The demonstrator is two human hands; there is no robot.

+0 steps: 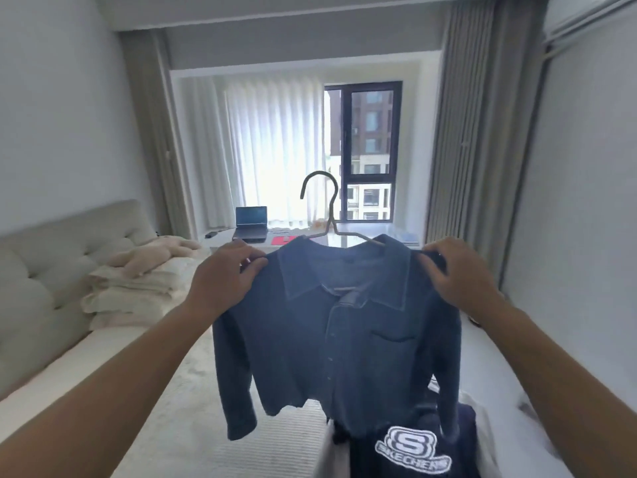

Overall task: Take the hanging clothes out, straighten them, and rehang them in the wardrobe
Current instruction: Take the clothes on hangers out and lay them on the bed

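The blue shirt [344,339] is held up at centre frame, on a wire hanger [331,215] whose hook stands upright above the collar. The shirt's left shoulder is pinched by the left hand [224,274], and its right shoulder by the right hand [462,274]; each grip is clamped on fabric. The garment hangs mostly flat, with the left sleeve drooping free. Straightening is judged to be under way; rehanging is not yet done, and no wardrobe is seen. A dark garment with a white logo [413,450] lies near, below the shirt, presumably still to be handled. A bed [144,374] lies left; a laptop [251,222] sits on the far desk [396,234].
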